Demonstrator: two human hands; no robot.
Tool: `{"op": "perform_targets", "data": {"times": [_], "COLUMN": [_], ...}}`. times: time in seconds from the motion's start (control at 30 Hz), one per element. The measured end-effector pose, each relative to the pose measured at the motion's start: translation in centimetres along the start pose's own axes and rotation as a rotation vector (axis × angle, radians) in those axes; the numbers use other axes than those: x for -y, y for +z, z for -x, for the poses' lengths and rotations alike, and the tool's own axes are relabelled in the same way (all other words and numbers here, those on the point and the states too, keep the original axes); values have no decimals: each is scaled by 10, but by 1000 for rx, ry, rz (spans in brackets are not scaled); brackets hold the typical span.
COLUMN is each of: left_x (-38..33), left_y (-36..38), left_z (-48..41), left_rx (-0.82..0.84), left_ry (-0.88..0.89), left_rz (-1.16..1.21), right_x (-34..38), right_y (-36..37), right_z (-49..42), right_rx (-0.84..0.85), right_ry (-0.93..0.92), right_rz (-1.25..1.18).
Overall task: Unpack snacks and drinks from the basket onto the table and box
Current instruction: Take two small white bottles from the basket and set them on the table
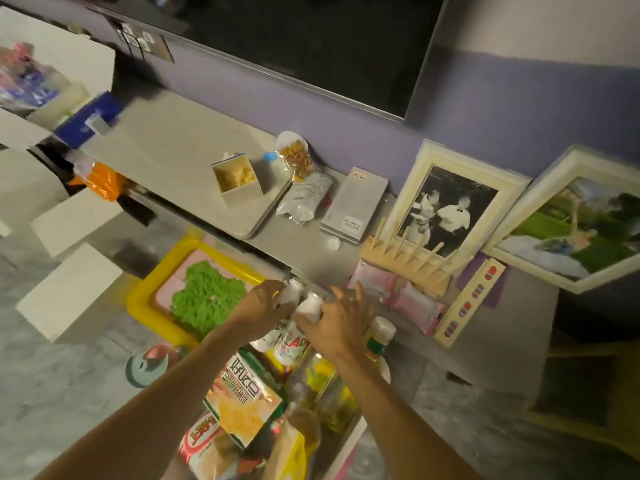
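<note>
My left hand [263, 303] grips a small white bottle [292, 292] at the near edge of the grey table [173, 147]. Just to its right, my right hand [341, 315] grips a second small white bottle [311, 306]. Both bottles are held side by side above the basket [346, 445], which stands below the table edge. The basket holds several labelled drink bottles [289, 344], a green-capped bottle [379, 336], yellow bottles [329, 386] and snack bags [242, 400].
On the table lie a tray [263, 216] with a box of snacks [237, 181], a snack bag [298, 157], a white pouch [306, 197], a grey box [356, 206], a wooden rack [405, 261], pink packets [408, 299] and two framed pictures [446, 202]. A yellow-rimmed tray [145, 289] sits on the floor.
</note>
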State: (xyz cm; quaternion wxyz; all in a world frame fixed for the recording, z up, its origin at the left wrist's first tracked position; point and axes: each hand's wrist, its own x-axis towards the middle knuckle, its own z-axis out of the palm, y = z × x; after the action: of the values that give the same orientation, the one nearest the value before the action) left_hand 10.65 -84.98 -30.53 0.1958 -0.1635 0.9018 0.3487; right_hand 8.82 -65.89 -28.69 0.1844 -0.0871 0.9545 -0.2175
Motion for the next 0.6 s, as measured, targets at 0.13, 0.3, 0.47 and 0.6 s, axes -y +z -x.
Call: {"op": "perform_targets", "data": {"times": [0.13, 0.3, 0.47, 0.6], "left_x": [3, 3, -45, -115], "left_y": [-8, -30, -82, -153], "left_z": [18, 56, 103, 150], "left_rx": [-48, -202, -313, -313], "left_ry": [60, 123, 215, 318], "left_rz": [73, 180, 349, 424], "right_x": [8, 28, 60, 80], "right_y": [10, -9, -81, -175], "right_z": [15, 46, 68, 96], "right_rx": [-132, -117, -157, -295], "right_ry": [-47, -75, -64, -116], "right_rz": [-59, -363, -615, -694]}}
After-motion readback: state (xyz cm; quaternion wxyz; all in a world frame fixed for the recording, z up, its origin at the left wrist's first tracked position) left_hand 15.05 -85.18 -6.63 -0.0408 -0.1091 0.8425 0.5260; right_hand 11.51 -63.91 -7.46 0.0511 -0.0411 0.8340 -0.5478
